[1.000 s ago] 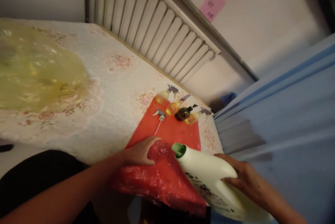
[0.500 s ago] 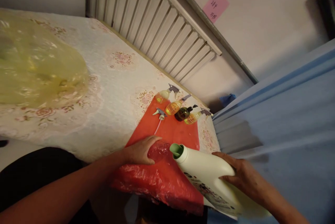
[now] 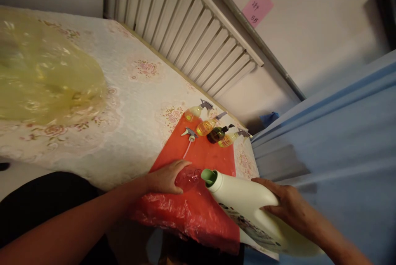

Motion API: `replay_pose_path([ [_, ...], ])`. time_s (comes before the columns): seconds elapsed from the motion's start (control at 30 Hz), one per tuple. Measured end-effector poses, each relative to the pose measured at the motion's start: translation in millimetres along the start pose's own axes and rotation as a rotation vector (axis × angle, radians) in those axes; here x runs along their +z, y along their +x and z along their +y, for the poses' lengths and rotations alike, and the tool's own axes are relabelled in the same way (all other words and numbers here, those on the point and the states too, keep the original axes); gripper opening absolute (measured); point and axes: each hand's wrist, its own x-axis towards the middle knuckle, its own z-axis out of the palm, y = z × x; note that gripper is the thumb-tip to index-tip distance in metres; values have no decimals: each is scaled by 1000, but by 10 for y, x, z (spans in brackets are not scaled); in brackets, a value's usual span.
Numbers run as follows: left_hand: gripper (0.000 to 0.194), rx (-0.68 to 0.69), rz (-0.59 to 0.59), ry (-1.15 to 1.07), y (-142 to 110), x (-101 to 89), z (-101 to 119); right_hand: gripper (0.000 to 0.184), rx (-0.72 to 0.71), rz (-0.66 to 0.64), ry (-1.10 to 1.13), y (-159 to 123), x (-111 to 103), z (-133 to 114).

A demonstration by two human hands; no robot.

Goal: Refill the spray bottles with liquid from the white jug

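So — pale jug [image 3: 244,201] slants lengthwise, spout [image 3: 210,178] twd clr btl [image 3: 187,179].

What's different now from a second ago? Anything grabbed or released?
The cream jug in the right hand has eased slightly toward the clear bottle, its green spout now a touch nearer the bottle's neck. The camera view shifted slightly. Nothing was grabbed or released: the left hand still holds the clear bottle; the loose spray head and row of bottles stayed put.
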Motion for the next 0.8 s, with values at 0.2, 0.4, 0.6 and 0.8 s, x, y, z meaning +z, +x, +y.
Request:
replay_pose_path([
  [0.2, 92, 2, -20, 23, -6, 8, -30, 55, 1, -10, -49, -8, -50, -82],
  [0.4, 91, 5, -18, 32, -3, 5, -42, 53, -2, -16, -57, -33, -93, -164],
  [0.6, 92, 4, -20, 31, -9, -9, -12, 52, -18, -15, -76, -17, -118, -170],
  [0.8, 91, 17, -12, 25, -4, -8, -25, 53, -13, -5, -109, -2, -136, -181],
])
